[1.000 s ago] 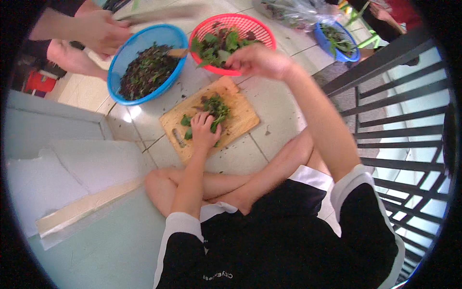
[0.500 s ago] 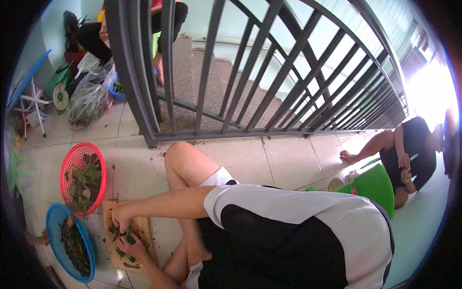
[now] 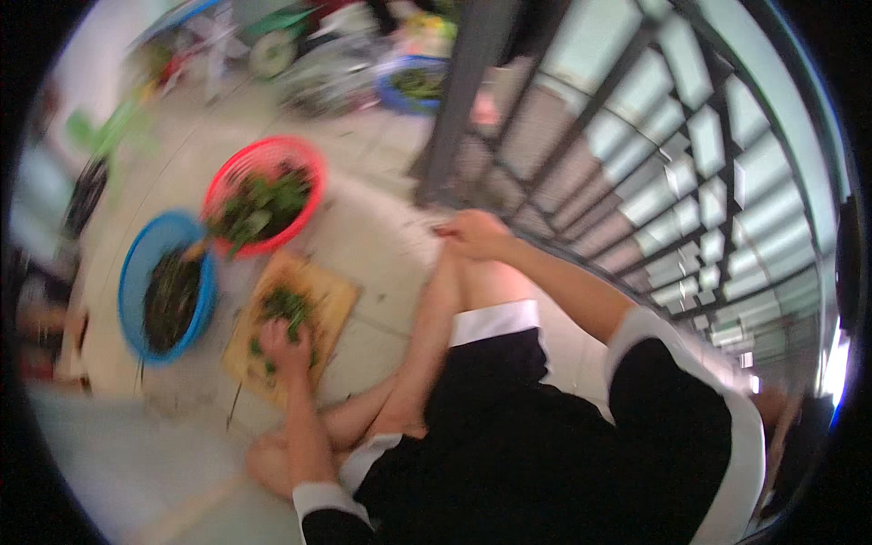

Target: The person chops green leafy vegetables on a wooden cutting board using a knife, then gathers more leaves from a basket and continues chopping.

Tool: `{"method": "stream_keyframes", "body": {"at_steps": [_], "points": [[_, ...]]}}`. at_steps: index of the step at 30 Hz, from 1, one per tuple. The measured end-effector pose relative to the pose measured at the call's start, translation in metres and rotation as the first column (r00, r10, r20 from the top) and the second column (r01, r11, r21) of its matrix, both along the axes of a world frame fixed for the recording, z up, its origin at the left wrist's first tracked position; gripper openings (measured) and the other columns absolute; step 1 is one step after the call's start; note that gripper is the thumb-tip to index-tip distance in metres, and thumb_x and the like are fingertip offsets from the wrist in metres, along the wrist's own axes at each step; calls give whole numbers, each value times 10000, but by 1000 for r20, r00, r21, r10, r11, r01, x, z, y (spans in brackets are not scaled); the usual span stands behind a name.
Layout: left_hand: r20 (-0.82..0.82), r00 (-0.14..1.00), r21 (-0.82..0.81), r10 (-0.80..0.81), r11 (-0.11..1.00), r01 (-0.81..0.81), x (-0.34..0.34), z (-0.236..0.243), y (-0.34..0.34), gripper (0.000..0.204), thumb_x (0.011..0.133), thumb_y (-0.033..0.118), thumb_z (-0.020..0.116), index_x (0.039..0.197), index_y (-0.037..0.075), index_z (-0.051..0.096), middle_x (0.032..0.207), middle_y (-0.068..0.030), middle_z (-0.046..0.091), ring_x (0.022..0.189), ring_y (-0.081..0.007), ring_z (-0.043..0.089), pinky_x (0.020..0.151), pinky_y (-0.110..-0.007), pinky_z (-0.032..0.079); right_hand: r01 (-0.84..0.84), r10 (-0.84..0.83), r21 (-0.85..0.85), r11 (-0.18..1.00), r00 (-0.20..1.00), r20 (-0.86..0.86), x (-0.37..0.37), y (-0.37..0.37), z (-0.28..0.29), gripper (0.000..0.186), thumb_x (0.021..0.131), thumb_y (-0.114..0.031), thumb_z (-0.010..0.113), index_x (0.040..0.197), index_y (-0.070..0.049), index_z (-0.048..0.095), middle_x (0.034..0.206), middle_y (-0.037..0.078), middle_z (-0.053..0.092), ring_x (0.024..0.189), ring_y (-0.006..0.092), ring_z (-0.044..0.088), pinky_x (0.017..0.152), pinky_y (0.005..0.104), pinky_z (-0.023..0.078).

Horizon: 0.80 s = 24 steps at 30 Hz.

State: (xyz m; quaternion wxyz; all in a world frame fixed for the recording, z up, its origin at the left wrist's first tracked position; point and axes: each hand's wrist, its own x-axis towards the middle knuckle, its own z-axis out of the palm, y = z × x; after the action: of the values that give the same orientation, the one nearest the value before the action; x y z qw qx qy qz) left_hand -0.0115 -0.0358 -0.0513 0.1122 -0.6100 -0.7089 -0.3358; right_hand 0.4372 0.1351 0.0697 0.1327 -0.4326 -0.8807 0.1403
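A wooden cutting board (image 3: 336,295) lies on the floor with leafy greens (image 3: 287,304) on it. My left hand (image 3: 287,347) is down on the board, its fingers curled over part of the greens. Over my raised right knee is my right hand (image 3: 480,236), away from the board. Its fingers are drawn together with a small dark spot at their tips, too blurred to name. Beyond the board, a red basket (image 3: 313,173) holds more leaves. Left of the board stands a blue basket (image 3: 127,282) with dark stems and leaves in it.
Dark metal railing (image 3: 454,118) runs along the right side, beside stairs. Farther back are a blue basin (image 3: 391,95) of greens, a clear plastic bag (image 3: 331,77) and a green scale (image 3: 272,50). A blurred green plant (image 3: 109,132) is at the left.
My right hand has left the greens and moved over to my right knee. The left hand stays at the greens. The view has turned, shifting everything in the picture.
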Motion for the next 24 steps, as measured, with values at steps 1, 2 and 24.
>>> {"method": "stream_keyframes", "body": {"at_steps": [1,2,24], "points": [[-5,1000,28,16,999,-16,0,6,-5,298,756,229,738,962,36,643,1151,-176,615,1136,-391,541,998,-517,410,44,-42,-23,999,994,97,-13,-12,16,257,832,-257,552,961,-113,721,970,150,694,959,355,644,852,482,510],[75,997,-66,-19,998,24,17,23,-1,296,754,226,736,961,37,643,1166,-177,608,1152,-380,530,990,-504,411,22,-19,-21,1000,992,124,-7,-13,23,237,831,-249,579,938,-95,723,962,126,705,937,322,658,827,453,525],[207,978,-66,-14,997,28,2,35,-5,299,724,222,732,911,74,551,1054,-132,564,1066,-334,517,907,-529,395,-524,420,210,826,819,391,-585,69,28,279,850,-138,607,1126,-99,612,1019,153,686,983,325,653,843,501,475]]}}
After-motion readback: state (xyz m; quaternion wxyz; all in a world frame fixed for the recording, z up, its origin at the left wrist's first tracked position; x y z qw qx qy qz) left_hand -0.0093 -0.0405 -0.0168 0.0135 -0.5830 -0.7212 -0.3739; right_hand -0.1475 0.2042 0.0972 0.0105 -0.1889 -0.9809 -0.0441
